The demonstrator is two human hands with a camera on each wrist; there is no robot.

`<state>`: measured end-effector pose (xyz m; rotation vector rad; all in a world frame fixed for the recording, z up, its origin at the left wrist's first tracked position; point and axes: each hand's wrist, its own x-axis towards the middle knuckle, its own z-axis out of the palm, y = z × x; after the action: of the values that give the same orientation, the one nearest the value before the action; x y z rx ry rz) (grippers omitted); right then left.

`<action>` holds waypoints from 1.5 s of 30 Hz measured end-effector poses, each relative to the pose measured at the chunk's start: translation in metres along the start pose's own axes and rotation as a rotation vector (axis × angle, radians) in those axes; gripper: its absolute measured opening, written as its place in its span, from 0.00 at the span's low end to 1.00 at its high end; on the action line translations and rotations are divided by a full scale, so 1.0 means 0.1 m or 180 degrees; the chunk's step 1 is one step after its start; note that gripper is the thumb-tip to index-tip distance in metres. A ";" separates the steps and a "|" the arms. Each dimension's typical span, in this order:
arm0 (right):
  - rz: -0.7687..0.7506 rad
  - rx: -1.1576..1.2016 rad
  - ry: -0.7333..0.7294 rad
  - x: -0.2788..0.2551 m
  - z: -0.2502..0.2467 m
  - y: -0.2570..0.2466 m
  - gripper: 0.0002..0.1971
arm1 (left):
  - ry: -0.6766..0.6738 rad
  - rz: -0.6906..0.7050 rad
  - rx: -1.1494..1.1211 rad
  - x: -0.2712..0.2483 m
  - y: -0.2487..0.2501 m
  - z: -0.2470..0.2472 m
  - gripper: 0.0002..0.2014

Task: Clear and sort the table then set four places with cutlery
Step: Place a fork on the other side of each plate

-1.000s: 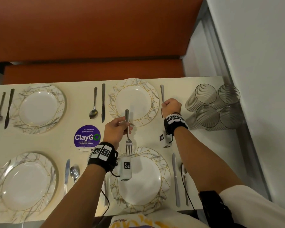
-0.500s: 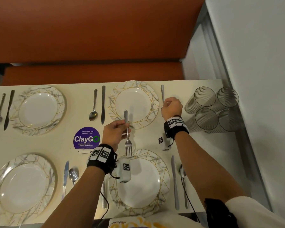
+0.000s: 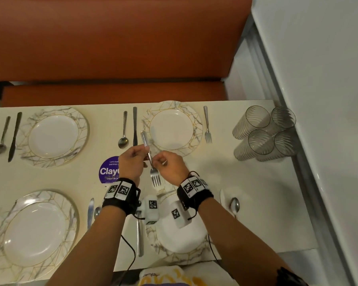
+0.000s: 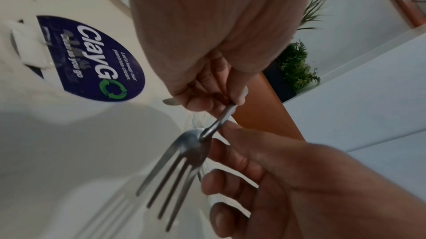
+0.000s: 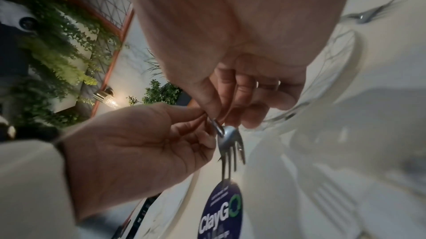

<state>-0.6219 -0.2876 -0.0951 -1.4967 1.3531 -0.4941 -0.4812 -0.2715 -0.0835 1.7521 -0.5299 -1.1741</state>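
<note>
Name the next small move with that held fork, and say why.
Probably the left hand lets go, leaving the fork to the right hand. Both pinch its handle now, tines toward the near plate, suggesting a handover.

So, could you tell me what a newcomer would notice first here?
Both hands meet over the table's middle: the left hand grips a fork by its handle, tines toward the person, while the right hand pinches its neck. At the far right, four ribbed glasses cluster by the wall.
</note>
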 end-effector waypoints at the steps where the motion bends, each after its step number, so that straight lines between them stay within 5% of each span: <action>1: 0.0022 0.0023 -0.0021 -0.01 0.08 -0.04 0.04 | 0.0013 0.0012 0.0027 0.01 0.00 -0.08 0.04; 13: 0.0098 -0.0105 -0.0392 0.18 1.35 -0.75 0.07 | -0.0069 -0.0199 -0.0011 0.27 0.06 -1.57 0.10; 18: 0.0286 -0.0122 -0.0005 0.60 1.84 -1.05 0.01 | -0.0099 -0.0180 0.0617 0.48 -0.01 -2.33 0.09; 23: 0.0611 -0.0419 0.0215 1.09 2.09 -1.17 0.07 | -0.0131 -0.0026 0.1243 0.64 -0.14 -2.82 0.06; 29: 0.0957 -0.1119 0.0308 1.44 2.15 -1.14 0.11 | -0.0448 0.0128 0.1783 0.78 -0.30 -2.95 0.06; 45: 0.1028 -0.1121 0.0650 1.87 2.24 -1.02 0.12 | -0.0627 0.0068 0.1775 0.89 -0.32 -2.83 0.06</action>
<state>-0.3336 -0.3818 -0.1560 -1.4914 1.8796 -0.2116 -0.1956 -0.1941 -0.1225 2.0917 -1.0726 -1.2700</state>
